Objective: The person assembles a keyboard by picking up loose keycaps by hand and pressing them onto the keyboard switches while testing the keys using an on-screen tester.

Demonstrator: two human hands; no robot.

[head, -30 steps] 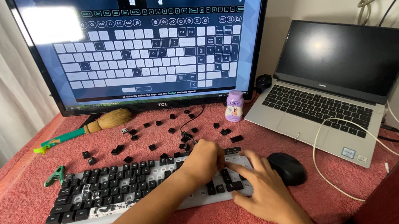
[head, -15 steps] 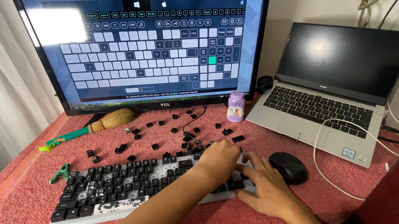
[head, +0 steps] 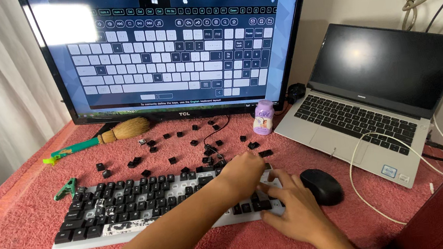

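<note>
Head view: green monitor key gone, both hands' spread fingers still on keyboard.

A wide black-framed monitor stood along the back edge of the table, its lit screen showing a dark panel with rows of white keys. Near the back right corner, an open silver laptop had a dark, blank screen. Between them stood a small lilac bottle with a white and purple label.
</note>
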